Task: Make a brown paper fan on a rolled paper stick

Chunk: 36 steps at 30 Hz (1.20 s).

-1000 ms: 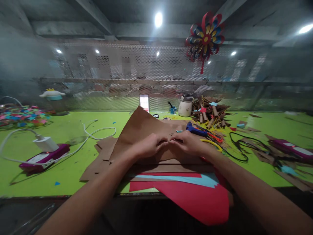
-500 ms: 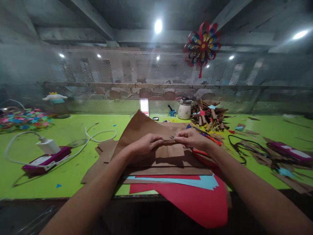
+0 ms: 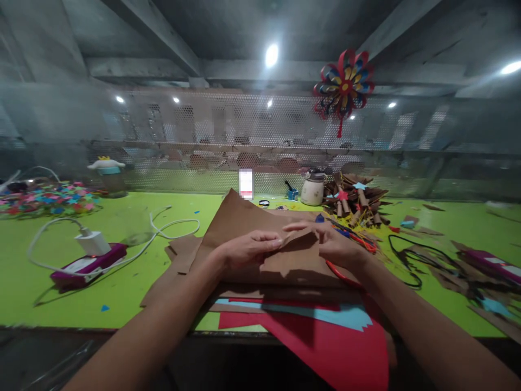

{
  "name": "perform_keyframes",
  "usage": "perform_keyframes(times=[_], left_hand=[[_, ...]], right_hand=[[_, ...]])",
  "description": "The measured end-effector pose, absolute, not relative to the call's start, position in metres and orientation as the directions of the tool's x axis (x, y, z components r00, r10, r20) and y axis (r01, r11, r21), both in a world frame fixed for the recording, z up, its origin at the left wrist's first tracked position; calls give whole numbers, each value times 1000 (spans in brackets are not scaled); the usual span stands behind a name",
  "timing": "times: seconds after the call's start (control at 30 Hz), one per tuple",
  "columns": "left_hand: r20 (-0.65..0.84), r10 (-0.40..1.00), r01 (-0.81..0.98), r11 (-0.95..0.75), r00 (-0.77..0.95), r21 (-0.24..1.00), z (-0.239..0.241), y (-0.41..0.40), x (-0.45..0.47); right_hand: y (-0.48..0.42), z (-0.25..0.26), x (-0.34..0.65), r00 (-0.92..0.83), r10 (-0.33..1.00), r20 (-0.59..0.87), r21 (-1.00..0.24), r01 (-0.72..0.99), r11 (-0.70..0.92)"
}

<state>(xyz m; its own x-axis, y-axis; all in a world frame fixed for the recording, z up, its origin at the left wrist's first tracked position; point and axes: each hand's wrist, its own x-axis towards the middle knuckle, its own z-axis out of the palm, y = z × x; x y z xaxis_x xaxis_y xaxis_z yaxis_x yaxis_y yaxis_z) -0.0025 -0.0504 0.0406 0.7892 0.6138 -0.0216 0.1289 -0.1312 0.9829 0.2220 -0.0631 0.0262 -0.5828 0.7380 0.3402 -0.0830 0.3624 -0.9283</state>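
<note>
Between my two hands is a small piece of brown kraft paper [image 3: 300, 239], tilted and lifted off the stack beneath it. My left hand [image 3: 252, 247] pinches its left end between thumb and fingers. At its right end is my right hand [image 3: 340, 247], fingers bent around the edge; the fingertips are partly hidden behind the paper. Under both hands lies a stack of larger brown paper sheets [image 3: 285, 274], one with a corner curling up at the back. Light blue paper [image 3: 342, 316] and red paper [image 3: 354, 347] stick out below it, the red hanging over the table edge.
Orange-handled scissors [image 3: 342, 273] lie partly under my right wrist. Behind are a bundle of brown paper rolls [image 3: 354, 203], a cream jar [image 3: 312, 189] and a lit phone screen [image 3: 246, 183]. Purple power strips [image 3: 118, 254] flank the work, with a white cable [image 3: 157, 231] at left.
The brown paper piece is raised and tilted between my hands. My right hand has turned, its fingers now reaching along the paper's far edge. The whole view has shifted slightly.
</note>
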Motion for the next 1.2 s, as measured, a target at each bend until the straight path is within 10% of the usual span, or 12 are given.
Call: perform_keyframes(times=[0.2, 0.43, 0.63, 1.2], left_hand=[[-144, 326, 137, 45, 934, 990, 24, -49, 3], [177, 777, 128, -314, 605, 941, 34, -31, -1], [215, 698, 437, -627, 683, 645, 17, -28, 8], [195, 686, 636, -725, 701, 266, 6, -17, 3]], right_hand=[[-68, 29, 217, -616, 688, 384, -892, -55, 449], [-57, 23, 220, -578, 785, 222, -772, 388, 503], [-48, 11, 211, -629, 754, 189, -490, 605, 627], [-38, -14, 217, -664, 701, 262, -269, 647, 713]])
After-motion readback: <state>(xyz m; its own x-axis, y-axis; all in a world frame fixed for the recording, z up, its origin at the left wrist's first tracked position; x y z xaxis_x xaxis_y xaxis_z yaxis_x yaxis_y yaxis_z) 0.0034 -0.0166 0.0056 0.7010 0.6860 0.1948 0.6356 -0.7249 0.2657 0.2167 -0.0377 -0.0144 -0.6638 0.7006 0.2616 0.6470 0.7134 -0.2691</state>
